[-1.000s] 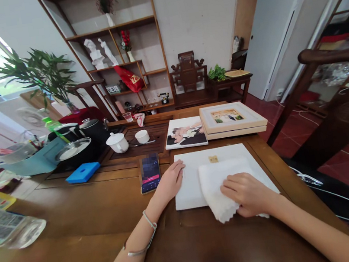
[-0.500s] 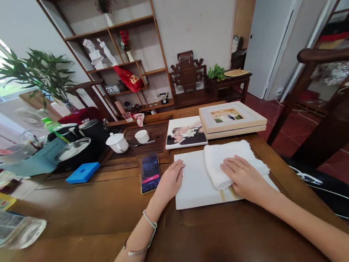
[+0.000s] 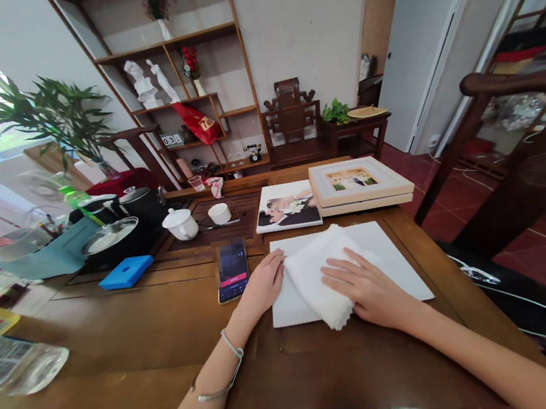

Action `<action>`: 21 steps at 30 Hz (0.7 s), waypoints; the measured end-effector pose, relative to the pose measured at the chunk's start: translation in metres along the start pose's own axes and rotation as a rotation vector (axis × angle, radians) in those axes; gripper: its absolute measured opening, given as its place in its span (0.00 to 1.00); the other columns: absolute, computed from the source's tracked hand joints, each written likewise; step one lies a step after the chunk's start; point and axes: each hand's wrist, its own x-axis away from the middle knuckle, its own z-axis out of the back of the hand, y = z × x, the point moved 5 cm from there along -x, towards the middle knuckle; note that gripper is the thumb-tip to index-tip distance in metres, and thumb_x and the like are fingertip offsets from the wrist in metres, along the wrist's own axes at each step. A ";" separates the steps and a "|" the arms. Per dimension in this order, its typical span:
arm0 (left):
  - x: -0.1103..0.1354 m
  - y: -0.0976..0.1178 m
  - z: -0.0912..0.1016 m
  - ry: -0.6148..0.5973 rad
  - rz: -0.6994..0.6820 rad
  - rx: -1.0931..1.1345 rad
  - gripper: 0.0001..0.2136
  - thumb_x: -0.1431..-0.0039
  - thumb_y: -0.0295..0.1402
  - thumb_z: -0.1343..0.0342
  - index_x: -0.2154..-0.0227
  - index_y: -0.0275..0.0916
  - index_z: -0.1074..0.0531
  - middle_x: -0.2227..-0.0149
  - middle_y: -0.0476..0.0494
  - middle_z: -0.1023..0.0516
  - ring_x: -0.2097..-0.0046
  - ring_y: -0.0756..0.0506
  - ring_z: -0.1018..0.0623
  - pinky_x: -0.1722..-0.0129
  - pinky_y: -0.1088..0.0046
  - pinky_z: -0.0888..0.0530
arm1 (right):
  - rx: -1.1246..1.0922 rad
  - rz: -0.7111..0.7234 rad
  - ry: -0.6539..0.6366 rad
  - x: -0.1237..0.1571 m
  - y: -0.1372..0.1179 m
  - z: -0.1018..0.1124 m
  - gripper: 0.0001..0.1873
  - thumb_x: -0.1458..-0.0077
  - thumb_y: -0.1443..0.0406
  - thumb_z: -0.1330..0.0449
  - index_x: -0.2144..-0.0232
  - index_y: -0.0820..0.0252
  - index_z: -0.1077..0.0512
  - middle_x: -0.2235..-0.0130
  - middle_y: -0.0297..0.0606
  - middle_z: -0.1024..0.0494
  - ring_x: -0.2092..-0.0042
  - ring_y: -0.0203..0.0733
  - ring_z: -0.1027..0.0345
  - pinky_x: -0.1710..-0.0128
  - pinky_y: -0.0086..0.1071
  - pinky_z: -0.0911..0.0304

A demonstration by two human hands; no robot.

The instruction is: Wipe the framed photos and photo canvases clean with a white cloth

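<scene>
A flat white board (image 3: 395,268) lies face down on the wooden table (image 3: 142,326) in front of me. My right hand (image 3: 365,286) presses flat on a folded white cloth (image 3: 314,273) that rests on the board, fingers stretched out. My left hand (image 3: 262,285) rests on the board's left edge with its fingers curled down, holding the board in place. A phone (image 3: 232,269) with a lit screen lies just left of that hand.
Behind the board lie a photo print (image 3: 288,206) and a stack of pale framed pictures (image 3: 360,185). A tea tray with a white teapot (image 3: 181,224) and cup (image 3: 219,213), a blue box (image 3: 126,271) and pots fill the left. A plastic bottle (image 3: 15,366) lies near left.
My right hand has slid the cloth from the board's near right, up to the far right, then left toward my left hand. The left hand has stayed put.
</scene>
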 end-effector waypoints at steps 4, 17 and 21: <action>0.000 -0.001 -0.001 0.007 0.003 -0.013 0.14 0.36 0.23 0.56 0.53 0.35 0.29 0.45 0.35 0.27 0.41 0.40 0.29 0.41 0.58 0.30 | 0.105 -0.199 0.013 0.003 0.017 0.000 0.34 0.58 0.78 0.48 0.45 0.68 0.32 0.42 0.53 0.31 0.37 0.61 0.45 0.38 0.63 0.55; 0.001 -0.001 -0.001 -0.014 -0.012 0.030 0.14 0.36 0.23 0.56 0.52 0.34 0.29 0.45 0.33 0.28 0.40 0.40 0.30 0.41 0.57 0.31 | -0.149 0.203 -0.093 0.001 -0.007 0.005 0.32 0.56 0.75 0.48 0.45 0.66 0.32 0.41 0.47 0.30 0.37 0.51 0.46 0.36 0.51 0.52; 0.001 -0.002 -0.001 -0.033 -0.004 0.031 0.17 0.41 0.19 0.55 0.52 0.34 0.30 0.44 0.33 0.29 0.39 0.39 0.31 0.40 0.57 0.32 | -0.077 0.008 -0.058 -0.001 0.001 0.002 0.33 0.55 0.78 0.50 0.44 0.65 0.33 0.40 0.48 0.32 0.35 0.50 0.48 0.36 0.56 0.58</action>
